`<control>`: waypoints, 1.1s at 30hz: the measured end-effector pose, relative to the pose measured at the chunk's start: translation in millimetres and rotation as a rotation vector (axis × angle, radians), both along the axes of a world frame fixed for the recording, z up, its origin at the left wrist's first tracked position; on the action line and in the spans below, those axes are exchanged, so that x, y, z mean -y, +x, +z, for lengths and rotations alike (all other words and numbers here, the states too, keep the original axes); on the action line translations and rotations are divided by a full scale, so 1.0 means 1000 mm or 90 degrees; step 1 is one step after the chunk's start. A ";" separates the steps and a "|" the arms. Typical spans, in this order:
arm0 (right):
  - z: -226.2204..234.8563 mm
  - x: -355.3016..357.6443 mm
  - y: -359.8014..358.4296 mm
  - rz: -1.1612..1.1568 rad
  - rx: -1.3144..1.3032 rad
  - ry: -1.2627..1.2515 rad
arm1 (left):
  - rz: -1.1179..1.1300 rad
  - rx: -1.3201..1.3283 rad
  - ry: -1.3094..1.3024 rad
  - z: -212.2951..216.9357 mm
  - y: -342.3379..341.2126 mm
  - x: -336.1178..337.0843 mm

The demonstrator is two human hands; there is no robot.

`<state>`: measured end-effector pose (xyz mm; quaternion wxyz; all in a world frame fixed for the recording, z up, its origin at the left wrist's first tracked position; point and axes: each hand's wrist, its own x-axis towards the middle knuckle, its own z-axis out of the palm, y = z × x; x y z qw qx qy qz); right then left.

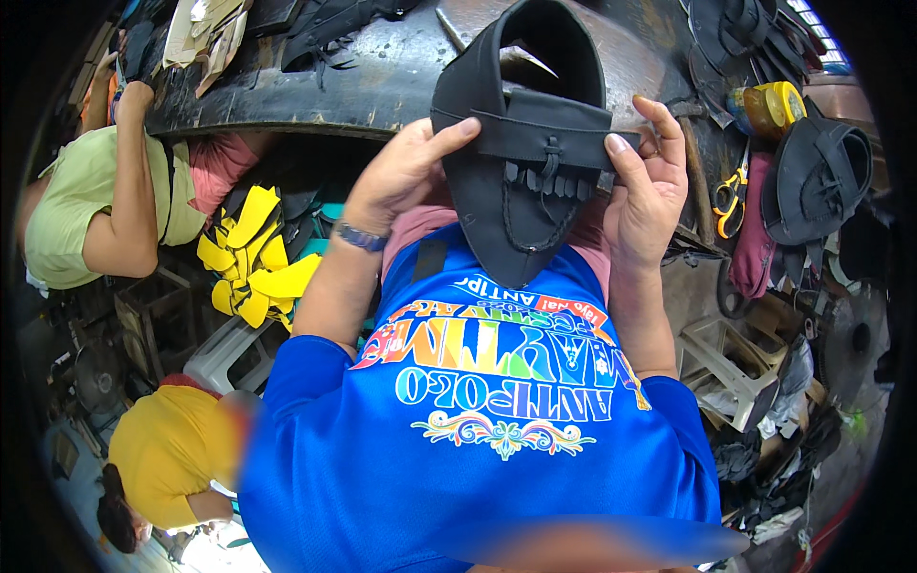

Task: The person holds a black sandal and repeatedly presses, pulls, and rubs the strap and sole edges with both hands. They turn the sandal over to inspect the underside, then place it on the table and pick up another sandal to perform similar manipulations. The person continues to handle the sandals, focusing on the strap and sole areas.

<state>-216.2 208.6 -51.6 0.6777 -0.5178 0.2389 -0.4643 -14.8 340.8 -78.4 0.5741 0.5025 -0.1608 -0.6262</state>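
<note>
A dark, worn workbench curves across the top. On its right side lie yellow-handled scissors, a yellow tape roll and another black shoe upper. Below the bench, to the left, a heap of yellow cut-out sole pieces rests near a grey plastic stool. A person in a pale green shirt leans on the bench at far left. Another person in a yellow shirt sits at lower left.

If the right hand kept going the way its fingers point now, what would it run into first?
The right hand grips the black shoe upper, fingers pointing up toward the dark workbench. It would probably meet the bench surface beyond the upper first, though depth is unclear.
</note>
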 end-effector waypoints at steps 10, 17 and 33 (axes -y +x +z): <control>-0.005 -0.001 0.002 0.022 0.005 -0.020 | -0.104 0.868 -0.415 0.097 0.040 0.032; -0.002 -0.004 -0.004 0.005 0.002 -0.047 | -0.494 0.863 -0.255 0.092 0.011 0.103; -0.009 0.000 -0.003 0.064 0.089 0.058 | -0.518 0.750 -0.260 0.090 0.013 0.102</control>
